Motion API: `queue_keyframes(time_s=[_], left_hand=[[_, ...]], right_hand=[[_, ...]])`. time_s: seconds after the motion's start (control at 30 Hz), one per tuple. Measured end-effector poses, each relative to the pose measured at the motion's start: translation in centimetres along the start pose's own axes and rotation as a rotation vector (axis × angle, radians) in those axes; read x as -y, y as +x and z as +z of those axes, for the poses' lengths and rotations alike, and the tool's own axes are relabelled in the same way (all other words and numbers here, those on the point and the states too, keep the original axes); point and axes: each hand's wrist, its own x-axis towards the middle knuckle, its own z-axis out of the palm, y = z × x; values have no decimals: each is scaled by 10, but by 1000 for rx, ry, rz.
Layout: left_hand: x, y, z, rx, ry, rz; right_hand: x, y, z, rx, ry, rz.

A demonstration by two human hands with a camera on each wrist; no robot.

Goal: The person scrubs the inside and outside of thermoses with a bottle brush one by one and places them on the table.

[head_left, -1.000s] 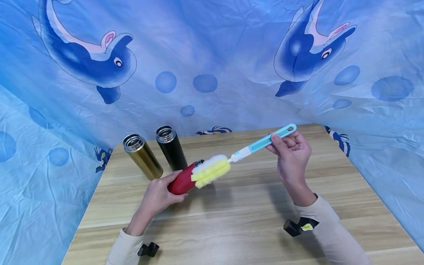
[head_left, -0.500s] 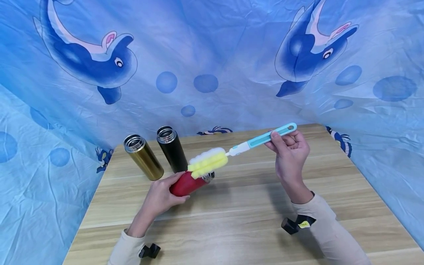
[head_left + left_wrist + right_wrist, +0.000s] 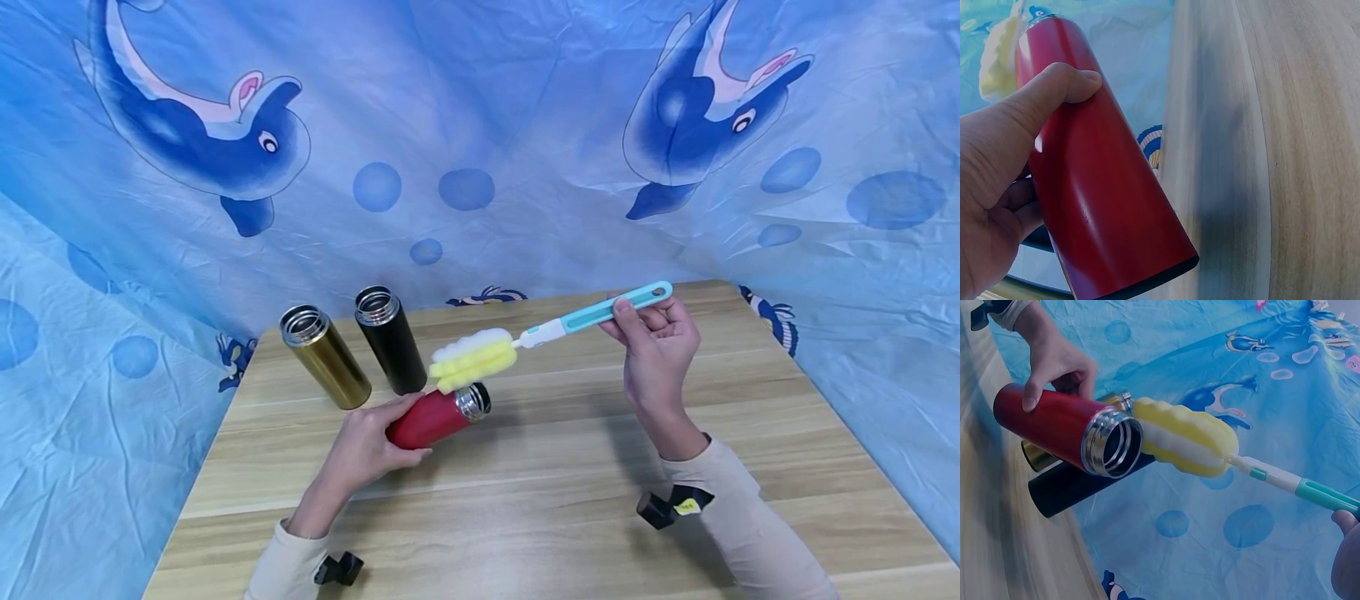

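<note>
My left hand (image 3: 366, 446) grips a red thermos bottle (image 3: 427, 421) round its body, tilted so its uncapped steel mouth (image 3: 1116, 444) faces right. In the left wrist view the thumb lies across the red side of the bottle. My right hand (image 3: 660, 358) pinches the turquoise handle of a bottle brush (image 3: 615, 310) between thumb and fingers. The brush's yellow and white sponge head (image 3: 476, 360) hangs just above and behind the bottle's mouth, outside it. Whether sponge and bottle touch, I cannot tell.
A gold thermos bottle (image 3: 326, 358) and a black thermos bottle (image 3: 392, 342), both uncapped, stand upright at the table's back left. The wooden table (image 3: 570, 500) ends at a blue curtain (image 3: 525, 233) printed with dolphins. Each sleeve carries a black wrist camera (image 3: 658, 510).
The sponge head has lifted from in front of the bottle's mouth to above it, then shifted slightly farther back. The red bottle's mouth has turned slightly right and toward me, coming into view.
</note>
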Motion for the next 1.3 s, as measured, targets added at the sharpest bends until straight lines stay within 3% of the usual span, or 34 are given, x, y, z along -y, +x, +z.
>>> queue_keyframes(time_s=[1.03,1.3], left_hand=[[-1,-2,-1,73,-46,-60],[1,-3,-4,26,-49,-74]], right_hand=[[-10,1,-25,-101,-102,65],[-11,-3,-33,-98,-141,72]])
